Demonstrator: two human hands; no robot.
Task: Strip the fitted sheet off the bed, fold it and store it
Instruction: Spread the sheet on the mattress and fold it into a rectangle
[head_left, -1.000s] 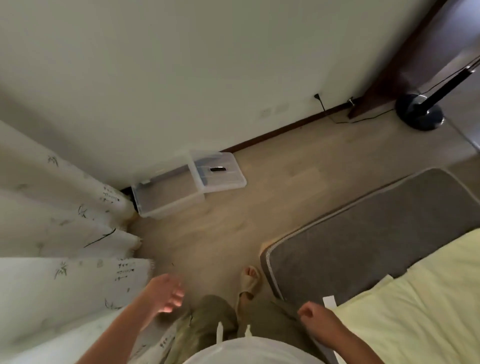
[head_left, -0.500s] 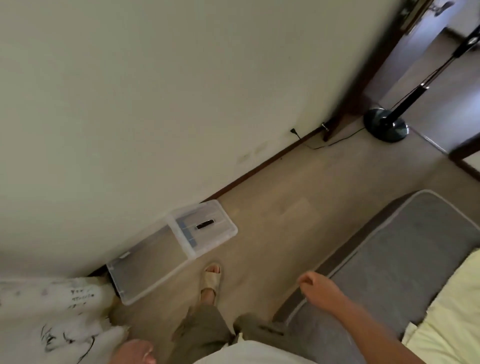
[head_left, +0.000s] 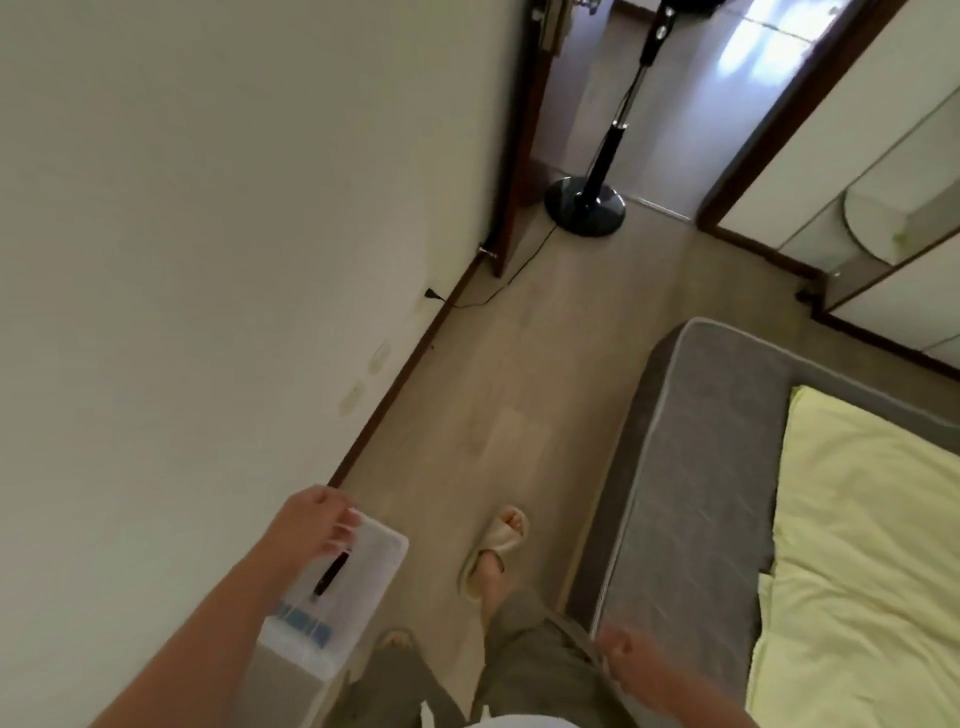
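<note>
Two hands appeared in the head view, the left hand (head_left: 321, 522) and the right hand (head_left: 629, 662). What did each grip hold? (Student)

Left grip: loose, with the fingers (head_left: 349, 519) spread and only slightly bent over the far corner of the clear rectangular plastic storage box (head_left: 363, 582). Contact with the box could not be made out, and nothing was held. Right grip: likewise slack and empty, fingers loosely extended, just beside the near corner of the grey quilted mattress (head_left: 696, 467). (Instructor)

Where was the sheet? (Student)

The pale yellow-green fitted sheet (head_left: 862, 545) lay rumpled on the mattress at the right of the frame, well apart from both hands. A grey band of mattress showed bare along the side and end nearest the light wooden floor (head_left: 493, 374). (Instructor)

And the surroundings? (Student)

The box stood on the floor against the off-white wall (head_left: 208, 234). A small black oblong object (head_left: 330, 571) lay on or under its clear top; which, could not be told. Beside the box was a foot in a beige slide sandal (head_left: 493, 548), below olive trousers (head_left: 524, 670). Farther off, a black pedestal fan stand (head_left: 586, 205) stood at the doorway, near a black plug (head_left: 432, 294) in the wall. (Instructor)
</note>
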